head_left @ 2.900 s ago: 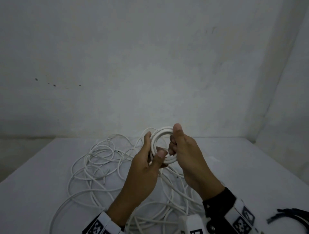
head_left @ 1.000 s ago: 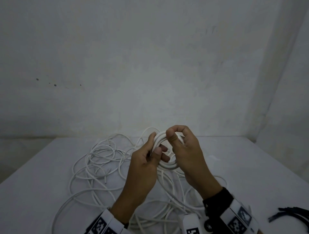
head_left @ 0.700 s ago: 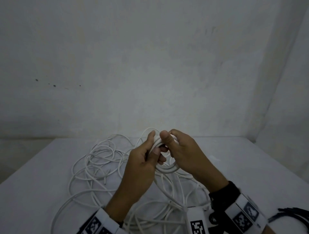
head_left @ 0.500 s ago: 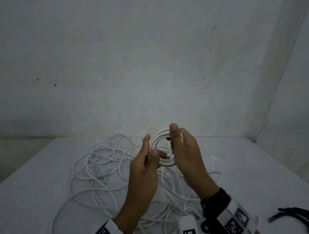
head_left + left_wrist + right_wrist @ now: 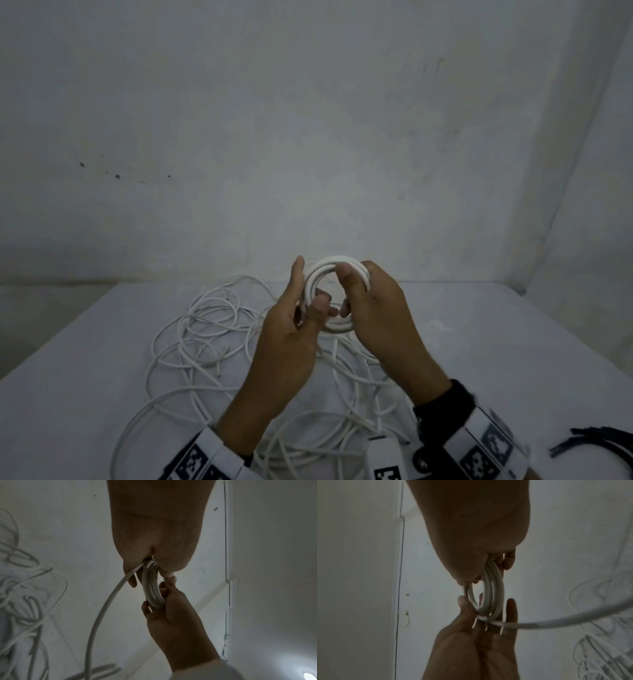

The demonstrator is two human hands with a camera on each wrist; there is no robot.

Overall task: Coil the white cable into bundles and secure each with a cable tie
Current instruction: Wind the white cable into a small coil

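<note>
White cable (image 5: 337, 301), wound into a small coil of several turns, is held upright above the table (image 5: 513, 342) between two bare hands in the head view. The left hand (image 5: 291, 339) pinches the coil's left side between thumb and fingers (image 5: 298, 274); the right hand (image 5: 376, 315) grips its right side, thumb pressed over the top of the turns. Loose cable (image 5: 205, 329) sprawls in tangled loops across the table beneath and to the left. Black cable ties (image 5: 596, 445) lie at the table's near right edge, well apart from the coil.

From the left wrist, the left hand (image 5: 154, 536) clamps the coil (image 5: 152, 588) from above while the right hand (image 5: 171, 612) curls round its lower arc; a single strand (image 5: 102, 612) trails down and away from the left fingers.

From the right wrist, the right hand (image 5: 479, 540) pinches the top of the coil (image 5: 493, 588), and the left hand (image 5: 479, 642) grasps it from below, the free strand (image 5: 556, 622) leaving across its fingers toward the heap on the table.
</note>
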